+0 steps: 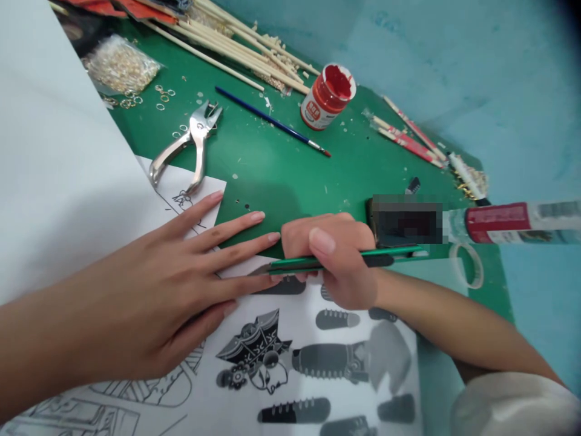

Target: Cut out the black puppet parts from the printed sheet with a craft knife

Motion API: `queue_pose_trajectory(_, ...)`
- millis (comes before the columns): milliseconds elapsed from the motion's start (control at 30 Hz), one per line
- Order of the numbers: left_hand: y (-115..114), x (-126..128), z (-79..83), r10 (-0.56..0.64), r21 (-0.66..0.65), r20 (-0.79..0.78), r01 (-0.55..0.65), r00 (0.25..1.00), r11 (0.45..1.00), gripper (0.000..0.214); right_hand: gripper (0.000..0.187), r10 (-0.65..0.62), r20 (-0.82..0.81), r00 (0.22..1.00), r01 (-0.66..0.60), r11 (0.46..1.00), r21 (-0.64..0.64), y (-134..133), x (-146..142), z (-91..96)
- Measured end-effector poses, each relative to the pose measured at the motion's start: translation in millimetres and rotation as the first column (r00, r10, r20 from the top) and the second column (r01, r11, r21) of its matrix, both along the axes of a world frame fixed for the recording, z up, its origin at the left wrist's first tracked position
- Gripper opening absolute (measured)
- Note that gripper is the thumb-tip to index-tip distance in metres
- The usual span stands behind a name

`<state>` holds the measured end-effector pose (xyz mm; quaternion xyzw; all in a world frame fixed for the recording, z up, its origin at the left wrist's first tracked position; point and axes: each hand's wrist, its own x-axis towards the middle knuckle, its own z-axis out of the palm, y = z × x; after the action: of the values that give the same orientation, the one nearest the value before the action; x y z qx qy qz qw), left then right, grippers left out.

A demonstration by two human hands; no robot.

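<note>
My left hand (172,284) lies flat with fingers spread, pressing on a printed paper sheet (308,387) with grey puppet-like parts and a head in a headdress. My right hand (338,254) is closed around a green utility knife (295,264). The knife lies nearly level, its blade (259,270) pointing left, close to the left hand's fingers and over the sheet's upper part. My right hand hides the middle of the knife and some of the print. Line-drawn paper (149,387) shows below my left hand.
Above the hands on the green table lie a metal hole punch (198,130), a blue paintbrush (272,121), an open red paint jar (329,97) and wooden sticks (240,48). A tape roll (467,266) and a red-labelled bottle (499,223) are at right. A large white surface (49,121) covers the left.
</note>
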<state>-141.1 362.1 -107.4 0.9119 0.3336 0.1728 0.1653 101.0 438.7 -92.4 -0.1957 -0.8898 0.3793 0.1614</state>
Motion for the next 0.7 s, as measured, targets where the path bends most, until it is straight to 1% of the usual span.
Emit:
queue_pose_trajectory(33,0,0,0.1,-0.002,0.002,-0.004,0.002,1.0,1.0,0.056,0.05,-0.027,-0.151,0.988,0.005,0.99,-0.141,3,1,0.0)
queue_pose_trajectory(67,0,0,0.2,-0.005,0.002,-0.006,0.005,1.0,1.0,0.056,0.047,-0.024,-0.252,0.967,-0.044,0.964,-0.262,5,1,0.3)
queue_pose_trajectory(100,1,1,0.3,-0.006,-0.008,-0.011,0.006,1.0,1.0,0.056,0.044,0.007,-0.321,0.947,-0.119,0.936,-0.331,8,2,0.7)
queue_pose_trajectory(133,1,0,0.6,-0.006,-0.019,-0.012,0.005,1.0,1.0,0.056,0.041,0.075,-0.338,0.938,-0.195,0.922,-0.334,10,3,1.2)
queue_pose_trajectory(167,1,0,1.0,-0.005,-0.029,-0.013,0.005,1.0,1.0,0.055,0.038,0.153,-0.329,0.932,-0.257,0.918,-0.301,11,4,1.8)
queue_pose_trajectory(200,1,0,1.5,-0.006,-0.035,-0.014,0.006,1.0,0.999,0.054,0.035,0.213,-0.305,0.928,-0.293,0.923,-0.248,12,5,2.4)
queue_pose_trajectory(267,2,-1,2.7,-0.021,-0.034,-0.04,0.02,0.999,0.999,0.054,0.031,0.29,-0.26,0.921,-0.325,0.94,-0.105,10,7,3.3)
queue_pose_trajectory(333,2,-1,4.0,-0.032,-0.029,-0.072,0.03,0.997,0.999,0.054,0.029,0.314,-0.187,0.931,-0.313,0.949,0.035,6,8,3.6)
queue_pose_trajectory(400,2,-1,4.7,-0.034,-0.036,-0.095,0.031,0.995,0.999,0.053,0.029,0.306,-0.134,0.942,-0.287,0.947,0.143,1,9,2.8)
queue_pose_trajectory(567,3,-1,4.2,-0.023,-0.04,-0.077,0.019,0.997,0.999,0.052,0.034,0.272,-0.104,0.957,-0.239,0.938,0.25,-4,8,-3.3)
queue_pose_trajectory(700,3,-1,4.4,-0.044,-0.057,-0.097,0.038,0.994,0.998,0.053,0.036,0.265,-0.096,0.96,-0.227,0.928,0.294,-5,8,-7.6)
